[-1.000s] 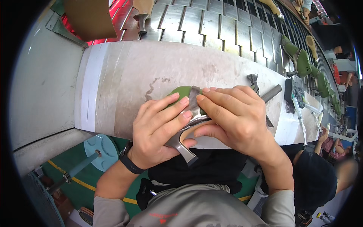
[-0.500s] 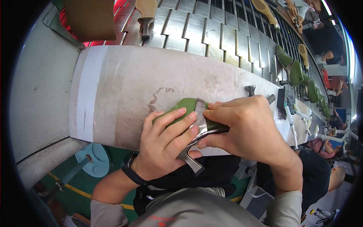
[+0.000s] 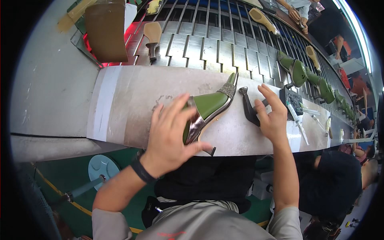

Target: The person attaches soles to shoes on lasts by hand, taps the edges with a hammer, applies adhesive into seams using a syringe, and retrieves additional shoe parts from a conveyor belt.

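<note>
A green high-heeled shoe (image 3: 210, 105) with a sparkly band and metallic trim lies on its side on the worktable (image 3: 132, 104). Its pointed toe aims away from me and a little right; its heel tip is at the table's near edge. Over the shoe's back end hovers my left hand (image 3: 170, 136), fingers spread and blurred; whether it touches the shoe I cannot tell. To the right lies a dark hammer (image 3: 250, 110), its head toward the far side. My right hand (image 3: 274, 118) is beside the hammer's handle, thumb and fingers apart, holding nothing.
Beyond the table runs a metal slat conveyor (image 3: 192, 48) carrying a tan-soled shoe (image 3: 153, 36) and more green shoes (image 3: 298, 72). A dark block (image 3: 291, 98) and syringe-like tubes (image 3: 298, 120) lie at the right. Co-workers sit along the line; a blue stool (image 3: 103, 170) stands below left.
Both hands have let go of the shoe, which now lies on the table with its toe pointing away. My right hand has moved right to the hammer.
</note>
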A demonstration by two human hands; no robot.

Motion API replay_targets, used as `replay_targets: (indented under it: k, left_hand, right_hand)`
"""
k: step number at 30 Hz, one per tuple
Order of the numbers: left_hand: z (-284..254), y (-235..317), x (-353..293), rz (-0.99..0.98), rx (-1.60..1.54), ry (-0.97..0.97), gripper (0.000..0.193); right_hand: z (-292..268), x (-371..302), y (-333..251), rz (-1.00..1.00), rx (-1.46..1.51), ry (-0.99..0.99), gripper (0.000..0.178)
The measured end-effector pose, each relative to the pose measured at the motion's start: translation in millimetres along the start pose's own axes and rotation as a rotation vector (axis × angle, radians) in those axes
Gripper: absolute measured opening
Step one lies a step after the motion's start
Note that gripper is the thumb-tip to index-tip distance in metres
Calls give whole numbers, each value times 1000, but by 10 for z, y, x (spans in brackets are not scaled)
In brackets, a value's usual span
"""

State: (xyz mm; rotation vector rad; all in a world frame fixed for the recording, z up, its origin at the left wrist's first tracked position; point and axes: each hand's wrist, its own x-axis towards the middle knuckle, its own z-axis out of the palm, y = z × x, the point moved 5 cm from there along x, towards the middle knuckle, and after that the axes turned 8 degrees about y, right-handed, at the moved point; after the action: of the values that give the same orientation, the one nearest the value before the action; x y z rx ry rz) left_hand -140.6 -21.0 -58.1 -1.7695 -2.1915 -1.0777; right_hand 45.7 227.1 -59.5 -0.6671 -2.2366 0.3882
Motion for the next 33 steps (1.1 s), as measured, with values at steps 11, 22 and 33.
replay_targets:
  k: [11, 22, 33]
  left_hand:
    - [345, -50, 349, -186, -320, -260, 85]
    - [423, 232, 603, -193, -328, -153, 85]
    - [547, 61, 758, -325, -390, -102, 67]
  right_hand:
    - [10, -281, -184, -293, -83, -432, 56]
    - [-57, -316, -328, 254, 673, -121, 28]
    - [425, 467, -26, 668, 1153, -298, 39]
